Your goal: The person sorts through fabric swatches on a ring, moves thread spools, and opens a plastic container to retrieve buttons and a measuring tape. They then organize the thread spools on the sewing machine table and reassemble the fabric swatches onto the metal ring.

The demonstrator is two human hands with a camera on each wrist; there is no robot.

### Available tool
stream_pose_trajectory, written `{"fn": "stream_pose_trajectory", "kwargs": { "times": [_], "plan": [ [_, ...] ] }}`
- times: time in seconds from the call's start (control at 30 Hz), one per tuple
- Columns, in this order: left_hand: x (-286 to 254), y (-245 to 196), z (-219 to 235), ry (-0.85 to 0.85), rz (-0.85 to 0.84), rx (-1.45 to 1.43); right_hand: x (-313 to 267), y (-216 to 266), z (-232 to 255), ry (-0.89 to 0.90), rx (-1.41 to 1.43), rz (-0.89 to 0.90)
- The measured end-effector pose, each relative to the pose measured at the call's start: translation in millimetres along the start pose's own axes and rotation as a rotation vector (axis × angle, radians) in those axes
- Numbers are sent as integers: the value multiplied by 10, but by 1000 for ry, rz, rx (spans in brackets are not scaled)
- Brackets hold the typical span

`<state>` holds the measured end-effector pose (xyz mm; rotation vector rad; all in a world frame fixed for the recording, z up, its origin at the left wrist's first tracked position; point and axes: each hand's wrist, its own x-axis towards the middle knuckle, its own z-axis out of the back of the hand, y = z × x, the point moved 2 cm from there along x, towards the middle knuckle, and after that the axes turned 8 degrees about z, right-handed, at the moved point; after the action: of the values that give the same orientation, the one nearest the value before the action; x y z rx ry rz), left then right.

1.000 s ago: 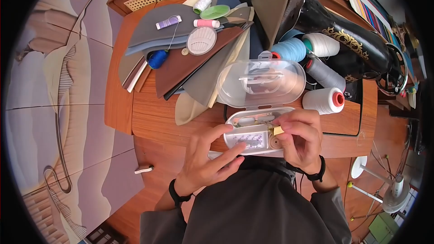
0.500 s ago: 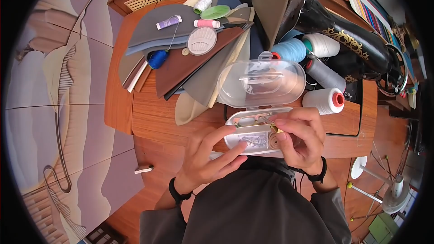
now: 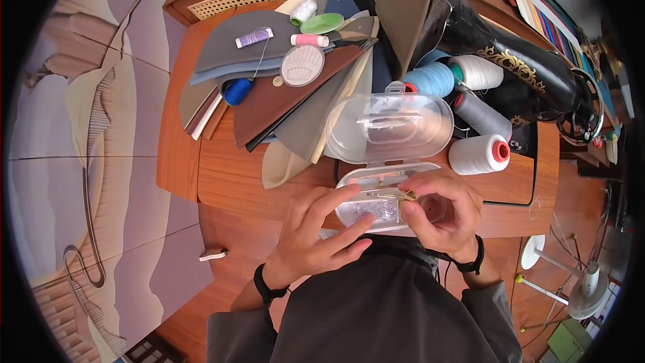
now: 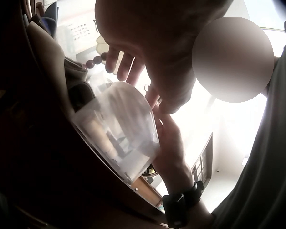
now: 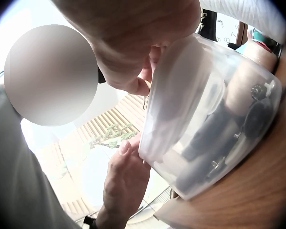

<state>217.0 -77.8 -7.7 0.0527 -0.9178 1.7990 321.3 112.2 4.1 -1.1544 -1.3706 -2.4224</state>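
In the head view, an open white sewing box [image 3: 344, 216] stands at the table's front edge, its clear lid [image 3: 336, 121] tipped back. My right hand [image 3: 449, 208] pinches a slim metal piece with a gold-coloured end [image 3: 407, 196] over the box; its exact kind I cannot tell. At the box's left side my left hand [image 3: 312, 232] reaches in with fairly straight fingers, tips right at the rim and compartments. A small clear packet with purple marks [image 3: 384, 211] lies in the front compartment. The right wrist view shows the clear box side [image 5: 181, 119] between both hands.
Behind the box stand a white thread cone [image 3: 474, 154], a grey cone [image 3: 484, 114], a blue cone [image 3: 430, 79] and a black sewing machine [image 3: 504, 47]. Folded fabric pieces [image 3: 295, 97] lie at left, bearing a needle disc [image 3: 302, 65] and small spools.
My right hand has tilted and shifted slightly left with the metal piece, which now lies more lengthwise across the box. My left fingers have moved slightly right. The head view has shifted a little.
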Motion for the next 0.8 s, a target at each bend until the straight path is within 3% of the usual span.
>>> {"fn": "stream_pose_trajectory", "kwargs": {
  "times": [0.13,0.2,0.33,0.4,0.5,0.6,0.8],
  "plan": [
    [10,30,16,-28,-27,-68,19,16,6,25,-3,-40],
    [11,31,17,-64,83,-145,24,11,-7,20,-16,-40],
    [127,11,10,-68,65,-107,31,9,19,42,-5,-47],
    [124,19,-17,-99,149,-218,27,9,33,118,9,-36],
    [79,62,-54,-121,127,-254,43,29,45,202,24,-17],
    [78,40,-70,-80,57,-175,76,51,33,255,-97,64],
    [21,36,-80,-80,51,-69,44,50,43,266,-201,38]
  ]
}}
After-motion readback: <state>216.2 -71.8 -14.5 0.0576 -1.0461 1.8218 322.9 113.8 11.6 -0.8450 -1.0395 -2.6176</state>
